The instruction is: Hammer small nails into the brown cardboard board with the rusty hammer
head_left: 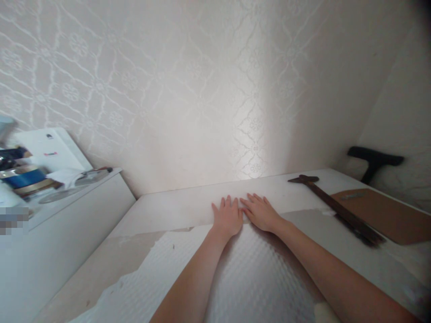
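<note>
My left hand (228, 216) and my right hand (260, 211) lie flat side by side, fingers stretched out, thumbs nearly touching. Both press on the far edge of a white embossed sheet (256, 273) spread over a pale tabletop (175, 202). The sheet's left edge is ragged and torn, and bare brownish surface (111, 264) shows beside it. Neither hand holds anything. My forearms reach in from the bottom of the picture.
A long dark wooden tool (340, 208) lies at the right, partly over a brown board (387, 215). A black handle (373, 161) leans in the right corner. Patterned wallpaper (202, 89) rises behind the table. At left, a white cabinet (67, 211) carries tins and a lid.
</note>
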A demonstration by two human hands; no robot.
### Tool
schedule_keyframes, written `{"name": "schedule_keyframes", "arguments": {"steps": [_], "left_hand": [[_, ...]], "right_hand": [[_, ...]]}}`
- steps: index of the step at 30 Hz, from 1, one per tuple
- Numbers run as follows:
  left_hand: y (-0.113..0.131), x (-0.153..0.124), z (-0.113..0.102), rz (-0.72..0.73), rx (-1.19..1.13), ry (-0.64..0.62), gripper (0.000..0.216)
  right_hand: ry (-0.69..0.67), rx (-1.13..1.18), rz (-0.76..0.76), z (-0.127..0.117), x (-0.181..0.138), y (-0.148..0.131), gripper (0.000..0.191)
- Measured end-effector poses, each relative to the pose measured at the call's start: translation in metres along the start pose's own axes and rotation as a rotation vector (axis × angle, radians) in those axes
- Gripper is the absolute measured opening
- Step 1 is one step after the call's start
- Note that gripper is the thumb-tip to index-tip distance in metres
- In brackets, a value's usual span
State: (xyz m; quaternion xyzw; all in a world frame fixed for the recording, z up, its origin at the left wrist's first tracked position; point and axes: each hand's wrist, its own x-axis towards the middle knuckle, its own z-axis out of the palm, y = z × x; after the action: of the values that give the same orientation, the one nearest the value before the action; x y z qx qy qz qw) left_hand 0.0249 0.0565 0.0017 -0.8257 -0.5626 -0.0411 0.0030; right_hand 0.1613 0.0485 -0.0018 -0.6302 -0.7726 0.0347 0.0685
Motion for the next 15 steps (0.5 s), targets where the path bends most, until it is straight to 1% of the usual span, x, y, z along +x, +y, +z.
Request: {"name": "schedule_keyframes", "arguments": {"steps": [15], "left_hand": [[0.0008,-0.0015,-0.0036,-0.006,0.008,-0.016,0.053]], "right_hand": [[-0.003,-0.002,-0.002,0.0,0.0001,0.0001,0.052]]}}
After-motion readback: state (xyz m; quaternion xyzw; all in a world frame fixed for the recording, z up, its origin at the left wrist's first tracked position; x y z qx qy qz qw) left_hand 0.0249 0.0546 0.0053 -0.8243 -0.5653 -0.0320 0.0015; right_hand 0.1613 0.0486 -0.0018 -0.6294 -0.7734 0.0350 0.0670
